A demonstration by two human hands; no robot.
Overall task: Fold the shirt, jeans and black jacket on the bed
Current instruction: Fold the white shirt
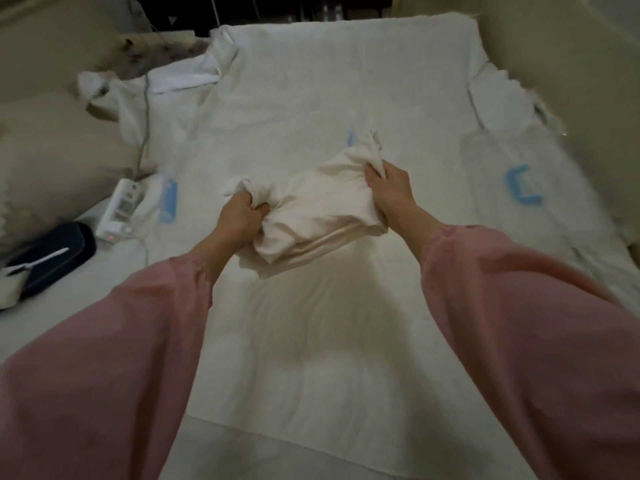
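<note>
a view down onto a bed (311, 358) covered with a white sheet. two arms in loose pink sleeves (121, 341) reach forward over its middle. the left hand (242, 216) has its fingers curled tight around a bunched end of a cream shirt (322, 209), and the right hand (391, 188) clutches the opposite end the same way. the shirt hangs crumpled between the two hands, over the centre of the bed, throwing a shadow on the sheet below; whether its lowest fold touches the sheet is unclear. to the left, a beige pillow (52, 161) lies at the bed's edge. just beside it is a white power strip (121, 206) with a small red light, and a grey cable (145, 116) runs from it toward the far end. nearer the viewer lies a dark blue case (55, 258). a rumpled white cloth (117, 98) is heaped at the far left corner. blurred blue marks (523, 185) show on the sheet to the right, well apart from the shirt.
</note>
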